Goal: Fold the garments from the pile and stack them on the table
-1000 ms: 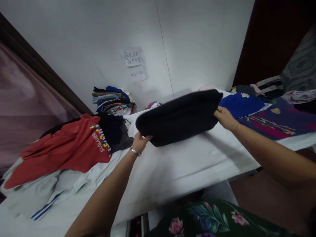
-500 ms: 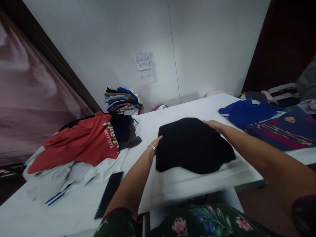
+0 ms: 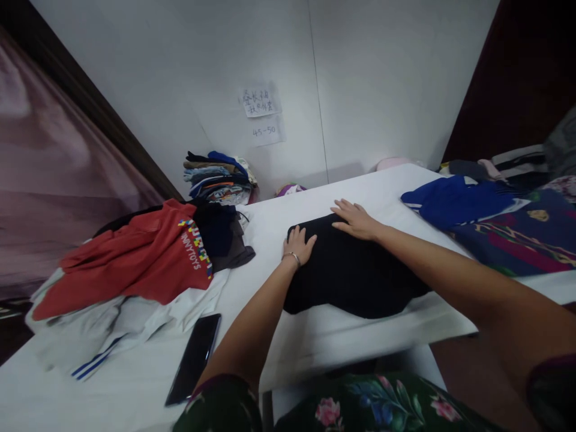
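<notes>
A black garment (image 3: 348, 279), its kind not plain, lies folded on the white-covered table (image 3: 310, 348) before me. My left hand (image 3: 298, 246) rests flat on its upper left corner, fingers spread. Across its far edge lies my right hand (image 3: 355, 219), also flat with the fingers apart and the fingertips at the cloth's border. Neither hand grips the cloth. Part of the garment's right side is hidden under my right forearm.
Left of me lies a loose heap with a red sweatshirt (image 3: 135, 258) on top, near a black phone (image 3: 194, 359). A folded clothes stack (image 3: 220, 177) stands by the wall. At right are a blue garment (image 3: 450, 201) and a patterned dark cloth (image 3: 522, 234). Paper notes (image 3: 263, 114) hang on the wall.
My hands have let go of the garment's left and far right edges and now lie flat on top of it. The right hand has moved left; the garment stays about where it was.
</notes>
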Tool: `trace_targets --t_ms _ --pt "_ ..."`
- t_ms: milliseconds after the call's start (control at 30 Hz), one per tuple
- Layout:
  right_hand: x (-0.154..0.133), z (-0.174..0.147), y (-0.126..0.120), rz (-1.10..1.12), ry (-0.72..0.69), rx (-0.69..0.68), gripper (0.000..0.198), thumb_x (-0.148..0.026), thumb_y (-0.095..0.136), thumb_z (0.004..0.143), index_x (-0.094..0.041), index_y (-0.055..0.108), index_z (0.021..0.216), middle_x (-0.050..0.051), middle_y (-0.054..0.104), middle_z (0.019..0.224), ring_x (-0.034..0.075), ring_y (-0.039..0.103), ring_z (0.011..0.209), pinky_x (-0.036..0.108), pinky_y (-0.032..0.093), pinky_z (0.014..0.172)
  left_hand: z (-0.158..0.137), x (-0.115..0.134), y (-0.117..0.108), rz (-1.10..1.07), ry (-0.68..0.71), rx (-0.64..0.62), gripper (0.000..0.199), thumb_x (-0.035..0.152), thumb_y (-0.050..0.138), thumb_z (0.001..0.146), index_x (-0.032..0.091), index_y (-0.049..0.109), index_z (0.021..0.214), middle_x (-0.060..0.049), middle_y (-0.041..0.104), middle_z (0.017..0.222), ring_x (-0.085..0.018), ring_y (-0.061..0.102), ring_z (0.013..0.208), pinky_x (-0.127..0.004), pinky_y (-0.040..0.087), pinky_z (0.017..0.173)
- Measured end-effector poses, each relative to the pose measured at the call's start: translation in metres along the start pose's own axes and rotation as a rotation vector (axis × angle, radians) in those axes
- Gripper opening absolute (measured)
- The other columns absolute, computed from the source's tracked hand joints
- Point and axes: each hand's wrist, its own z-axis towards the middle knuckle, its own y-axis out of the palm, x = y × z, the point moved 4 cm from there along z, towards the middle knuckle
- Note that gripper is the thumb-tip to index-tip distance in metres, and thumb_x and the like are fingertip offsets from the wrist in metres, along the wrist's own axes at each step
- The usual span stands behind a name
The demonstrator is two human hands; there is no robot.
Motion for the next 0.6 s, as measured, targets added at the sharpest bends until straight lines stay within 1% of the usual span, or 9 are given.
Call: trace_targets --t_ms 67,133,200,300,367,400,467,533,600 --pt "0.009 -0.002 0.024 -0.021 0.055 -0.141 0.073 -0.069 0.032 0.088 -0.026 0.037 0.146 0.008 0.029 0.155 0.032 0.018 0.144 0.058 0.013 0.114 0.002 0.002 0.013 0.03 -0.018 -0.087 0.064 0.056 0.031 0.092 0.02 0.037 0.144 -0.011 0.023 0.157 -0.029 0.018 0.145 -0.053 0.02 0.115" --pt "0.024 -0.007 0.043 -0.012 0.134 -0.23 0.073 -0.069 0.032 0.087 -0.027 0.035 0.147 0.008 0.03 0.154 0.032 0.021 0.143 0.06 0.014 0.113 0.003 0.0 0.019 0.048 -0.019 -0.119 0.067 0.058 0.029 0.091 0.021 0.032 0.146 -0.01 0.019 0.158 -0.027 0.015 0.146 -0.053 0.018 0.115" --pt "0.035 -0.009 0.053 0.009 0.159 -0.246 0.073 -0.069 0.032 0.087 -0.028 0.034 0.148 0.006 0.028 0.155 0.031 0.02 0.143 0.059 0.014 0.114 0.004 -0.002 0.021 0.062 -0.017 -0.124 0.07 0.06 0.028 0.09 0.021 0.029 0.148 -0.008 0.017 0.159 -0.027 0.012 0.147 -0.053 0.015 0.116" --pt "0.042 -0.005 0.052 0.068 0.175 -0.261 0.072 -0.067 0.037 0.087 -0.028 0.036 0.147 0.005 0.029 0.155 0.031 0.02 0.143 0.058 0.013 0.115 0.004 -0.004 0.021 0.065 -0.024 -0.126 0.072 0.062 0.027 0.09 0.021 0.027 0.149 -0.007 0.015 0.16 -0.026 0.011 0.147 -0.052 0.015 0.116" --pt "0.043 -0.004 0.043 0.154 0.202 -0.26 0.069 -0.065 0.042 0.085 -0.028 0.043 0.144 0.004 0.035 0.152 0.031 0.025 0.142 0.056 0.016 0.116 0.002 -0.003 0.02 0.059 -0.03 -0.119 0.072 0.062 0.027 0.089 0.022 0.027 0.149 -0.006 0.016 0.16 -0.026 0.012 0.147 -0.051 0.015 0.117" --pt "0.042 -0.005 0.035 0.208 0.218 -0.238 0.068 -0.064 0.045 0.085 -0.027 0.047 0.141 0.004 0.038 0.15 0.031 0.029 0.14 0.054 0.018 0.116 0.001 -0.003 0.02 0.056 -0.031 -0.116 0.071 0.062 0.028 0.089 0.023 0.027 0.149 -0.006 0.016 0.16 -0.026 0.012 0.147 -0.051 0.016 0.117" --pt "0.041 -0.015 0.013 0.316 0.258 -0.148 0.064 -0.063 0.05 0.083 -0.025 0.054 0.135 0.005 0.047 0.144 0.031 0.038 0.136 0.049 0.024 0.116 0.002 -0.003 0.02 0.049 -0.028 -0.109 0.071 0.061 0.029 0.09 0.023 0.027 0.149 -0.006 0.017 0.16 -0.026 0.012 0.147 -0.05 0.016 0.117" --pt "0.037 -0.036 -0.013 0.398 0.301 -0.03 0.059 -0.061 0.053 0.083 -0.024 0.061 0.128 0.005 0.056 0.136 0.03 0.046 0.129 0.048 0.029 0.114 0.005 -0.004 0.019 0.037 -0.027 -0.119 0.071 0.06 0.03 0.09 0.021 0.027 0.149 -0.007 0.016 0.16 -0.026 0.012 0.147 -0.049 0.015 0.117" --pt "0.029 -0.069 -0.039 0.454 0.327 0.058 0.051 -0.057 0.055 0.084 -0.024 0.065 0.122 0.004 0.062 0.128 0.029 0.053 0.123 0.048 0.033 0.112 0.01 -0.006 0.015 0.003 -0.036 -0.149 0.072 0.059 0.033 0.09 0.018 0.028 0.149 -0.008 0.016 0.159 -0.026 0.012 0.147 -0.048 0.015 0.117"
